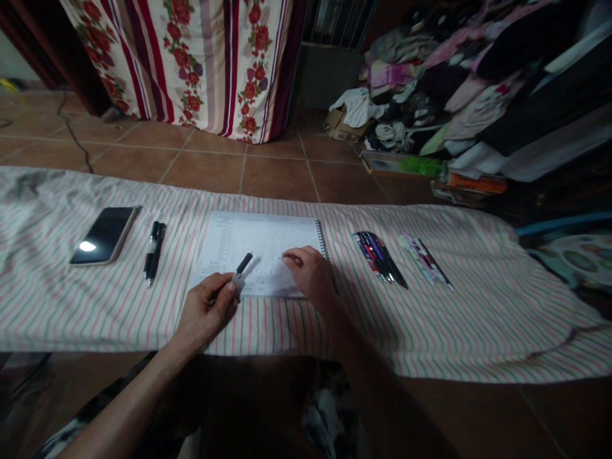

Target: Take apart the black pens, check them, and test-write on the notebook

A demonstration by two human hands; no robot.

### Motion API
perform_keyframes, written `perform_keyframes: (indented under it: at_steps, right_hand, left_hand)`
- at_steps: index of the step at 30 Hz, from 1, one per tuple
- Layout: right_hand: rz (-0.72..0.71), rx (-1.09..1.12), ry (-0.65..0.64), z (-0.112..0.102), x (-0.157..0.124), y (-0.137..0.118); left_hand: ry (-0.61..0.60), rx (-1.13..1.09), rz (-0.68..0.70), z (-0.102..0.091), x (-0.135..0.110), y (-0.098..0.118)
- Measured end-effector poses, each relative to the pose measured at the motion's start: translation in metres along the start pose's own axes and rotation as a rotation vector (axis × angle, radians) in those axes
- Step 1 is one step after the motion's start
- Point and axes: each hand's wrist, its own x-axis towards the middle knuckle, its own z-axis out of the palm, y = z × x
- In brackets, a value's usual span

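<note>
Black pen [245,262] in left hand [206,306] — right hand [310,273] curled over notebook [272,234]

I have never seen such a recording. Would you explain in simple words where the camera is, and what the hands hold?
There is no machine: these are a person's two bare hands. The one picture comes from a camera worn on the person's head, looking forward and down. The left hand holds a dark pen; the right hand pinches a thin thing, too small to identify. By them a spiral notebook lies on a striped cloth. To the left lie two black pens and a phone; to the right, a group of pens, then another group.
</note>
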Motion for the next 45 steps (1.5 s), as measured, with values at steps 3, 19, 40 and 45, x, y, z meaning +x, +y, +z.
perform_keyframes:
  at_steps: [3,19,40,45]
  right_hand:
    - [0.007,-0.008,-0.009,0.001,0.000,0.001]
    - [-0.021,0.551,-0.173,0.002,-0.013,-0.053]
    - [0.222,0.867,-0.250,-0.003,-0.009,-0.056]
    - [0.227,0.936,-0.182,-0.003,-0.007,-0.051]
  left_hand:
    - [-0.037,-0.229,-0.149,0.001,-0.002,0.004]
    - [-0.129,-0.406,-0.229,0.015,-0.004,0.008]
    - [-0.181,-0.327,-0.192,0.023,-0.005,0.006]
    - [-0.161,-0.338,-0.204,0.024,-0.006,0.004]
